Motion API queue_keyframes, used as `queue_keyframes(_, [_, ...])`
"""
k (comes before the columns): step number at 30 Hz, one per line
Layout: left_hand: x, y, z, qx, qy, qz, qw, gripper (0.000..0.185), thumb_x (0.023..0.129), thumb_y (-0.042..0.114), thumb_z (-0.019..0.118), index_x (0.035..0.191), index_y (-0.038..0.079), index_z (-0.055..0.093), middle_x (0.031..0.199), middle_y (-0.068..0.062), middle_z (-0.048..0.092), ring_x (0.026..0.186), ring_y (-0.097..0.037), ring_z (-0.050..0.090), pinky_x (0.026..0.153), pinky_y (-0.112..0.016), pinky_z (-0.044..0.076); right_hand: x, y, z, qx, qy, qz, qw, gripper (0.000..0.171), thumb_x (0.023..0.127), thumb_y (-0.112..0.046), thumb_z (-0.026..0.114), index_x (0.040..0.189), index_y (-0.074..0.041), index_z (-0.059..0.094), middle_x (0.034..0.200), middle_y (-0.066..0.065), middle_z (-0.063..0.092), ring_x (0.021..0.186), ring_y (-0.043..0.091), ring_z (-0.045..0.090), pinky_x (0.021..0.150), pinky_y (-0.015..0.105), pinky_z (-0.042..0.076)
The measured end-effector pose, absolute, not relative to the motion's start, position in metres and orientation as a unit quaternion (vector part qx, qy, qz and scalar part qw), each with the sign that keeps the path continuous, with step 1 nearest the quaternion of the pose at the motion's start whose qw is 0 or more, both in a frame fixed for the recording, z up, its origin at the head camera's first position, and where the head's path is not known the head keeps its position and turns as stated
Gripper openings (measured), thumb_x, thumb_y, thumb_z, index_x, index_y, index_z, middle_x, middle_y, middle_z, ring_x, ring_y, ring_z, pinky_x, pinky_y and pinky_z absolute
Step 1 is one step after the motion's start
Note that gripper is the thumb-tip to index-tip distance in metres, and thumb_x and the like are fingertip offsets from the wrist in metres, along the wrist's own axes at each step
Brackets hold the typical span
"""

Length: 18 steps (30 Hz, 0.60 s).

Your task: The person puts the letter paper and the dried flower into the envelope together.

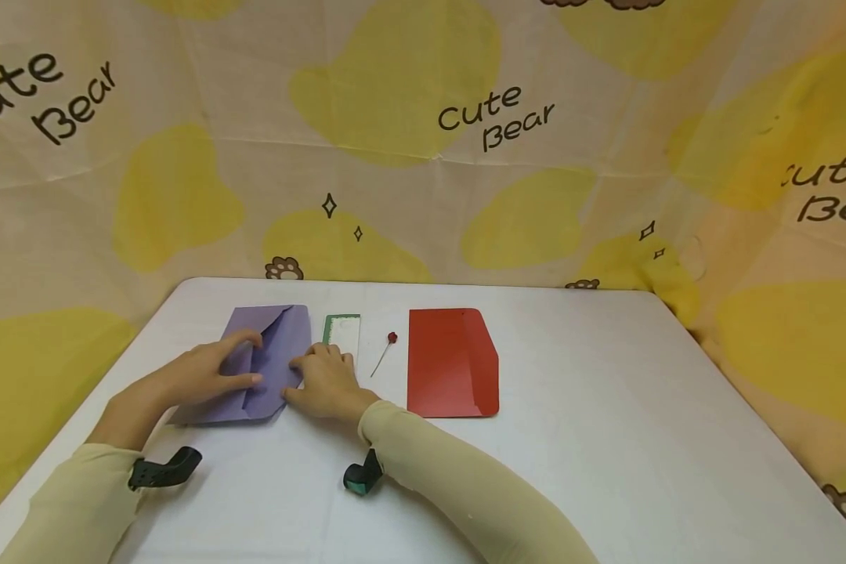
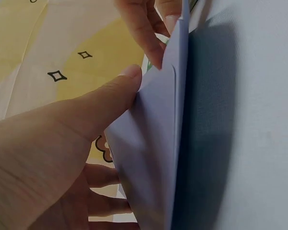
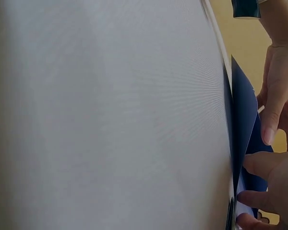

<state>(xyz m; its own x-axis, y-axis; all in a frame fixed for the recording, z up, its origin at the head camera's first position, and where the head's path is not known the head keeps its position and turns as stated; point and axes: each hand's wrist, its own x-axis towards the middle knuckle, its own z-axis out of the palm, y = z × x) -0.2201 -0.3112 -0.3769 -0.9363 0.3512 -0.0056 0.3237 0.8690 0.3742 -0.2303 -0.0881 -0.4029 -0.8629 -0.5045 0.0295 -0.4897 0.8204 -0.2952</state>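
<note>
A purple envelope (image 1: 273, 368) lies at the left of the white table, its flap side up. My left hand (image 1: 211, 368) rests over its left part, thumb and forefinger spread apart on the paper. The left wrist view shows the left thumb (image 2: 117, 91) touching the envelope (image 2: 149, 129). At the envelope's right edge, my right hand (image 1: 327, 382) pinches the paper with bent fingers. The envelope (image 3: 244, 105) looks dark blue in the right wrist view. Just behind the right hand is a white card with a green border (image 1: 345, 327), partly hidden by the fingers.
A small red flower on a thin stem (image 1: 392, 338) lies right of the card. Further right is a red envelope (image 1: 440, 360). The white table (image 1: 606, 439) reaches back to a yellow patterned cloth (image 1: 395, 78). Each wrist wears a dark band.
</note>
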Motion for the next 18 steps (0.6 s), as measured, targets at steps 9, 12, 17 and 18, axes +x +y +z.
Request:
queue_keyframes(9, [-0.2218, -0.315, -0.3779, 0.168, 0.968, 0.185, 0.033, 0.056, 0.089, 0.048, 0.075, 0.129, 0.021, 0.045, 0.123, -0.026, 0.059, 0.093, -0.035, 0.061, 0.084, -0.057, 0.051, -0.2299, -0.0878, -0.4057, -0.266, 0.951, -0.159, 0.014, 0.043, 0.093, -0.048, 0.066, 0.132, -0.029, 0.067, 0.129, -0.007, 0.059, 0.114, 0.011, 0.05, 0.086, 0.025, 0.036])
queue_keyframes(12, [-0.2224, -0.3157, -0.3783, 0.166, 0.968, 0.186, 0.033, 0.057, 0.088, 0.048, 0.075, 0.128, 0.022, 0.044, 0.122, -0.026, 0.059, 0.093, -0.036, 0.061, 0.084, -0.058, 0.051, -0.2294, -0.0875, -0.4058, -0.267, 0.95, -0.162, 0.013, 0.042, 0.093, -0.047, 0.066, 0.131, -0.028, 0.068, 0.128, -0.007, 0.06, 0.113, 0.011, 0.051, 0.086, 0.025, 0.036])
queue_keyframes(17, [-0.2236, -0.3149, -0.3766, 0.167, 0.968, 0.184, 0.033, 0.056, 0.089, 0.048, 0.074, 0.128, 0.022, 0.044, 0.124, -0.027, 0.058, 0.095, -0.037, 0.062, 0.085, -0.059, 0.051, -0.2303, -0.0858, -0.4051, -0.268, 0.948, -0.171, 0.014, 0.042, 0.093, -0.047, 0.066, 0.13, -0.028, 0.069, 0.128, -0.007, 0.06, 0.114, 0.011, 0.051, 0.087, 0.025, 0.036])
queue_keyframes(18, [-0.2238, -0.3145, -0.376, 0.168, 0.968, 0.183, 0.032, 0.055, 0.09, 0.047, 0.074, 0.128, 0.021, 0.045, 0.123, -0.027, 0.058, 0.095, -0.037, 0.062, 0.085, -0.059, 0.051, -0.2306, -0.0853, -0.4048, -0.269, 0.947, -0.173, 0.014, 0.042, 0.093, -0.047, 0.066, 0.13, -0.027, 0.069, 0.128, -0.007, 0.06, 0.114, 0.012, 0.051, 0.087, 0.025, 0.036])
